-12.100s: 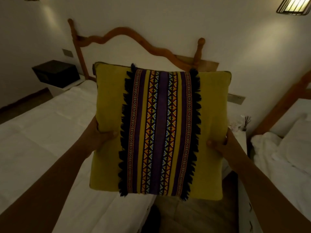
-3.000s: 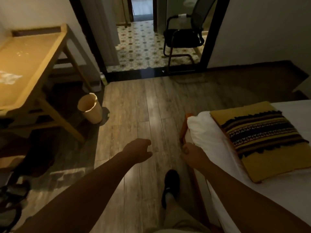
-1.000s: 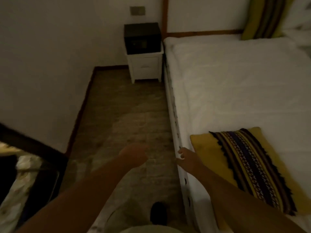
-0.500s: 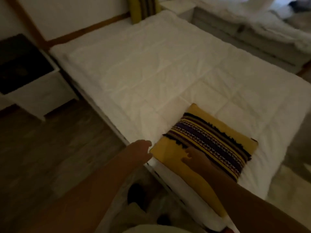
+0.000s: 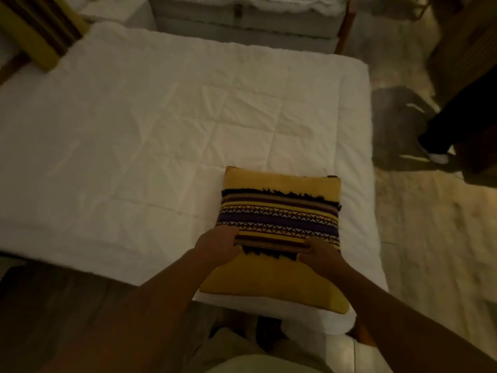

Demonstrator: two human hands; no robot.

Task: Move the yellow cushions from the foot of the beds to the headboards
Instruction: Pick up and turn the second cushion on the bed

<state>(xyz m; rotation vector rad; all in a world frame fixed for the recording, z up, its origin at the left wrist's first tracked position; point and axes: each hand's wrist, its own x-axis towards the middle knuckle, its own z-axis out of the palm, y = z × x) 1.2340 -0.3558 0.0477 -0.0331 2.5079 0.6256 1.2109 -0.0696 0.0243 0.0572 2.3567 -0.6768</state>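
Observation:
A yellow cushion [image 5: 279, 208] with a purple patterned band and black fringe lies flat on the white bed [image 5: 150, 135], at its foot end near the side closest to me. My left hand [image 5: 216, 244] rests on the cushion's left part with fingers curled onto the band. My right hand [image 5: 321, 255] presses on the cushion's right part, fingers bent. Both hands lie on top of the cushion, which stays down on the bed. A second yellow cushion [image 5: 35, 28] leans at the bed's head end, top left.
Another bed [image 5: 242, 20] with a white cover stands beyond, across a narrow gap. Another person's dark trouser leg and white shoe [image 5: 441, 154] are on the floor at the right. Pale floor lies to the right of the bed, dark wooden floor at the bottom left.
I have turned to face the bed's side. Both hands moved from the bed's edge onto the cushion and now press on its near half.

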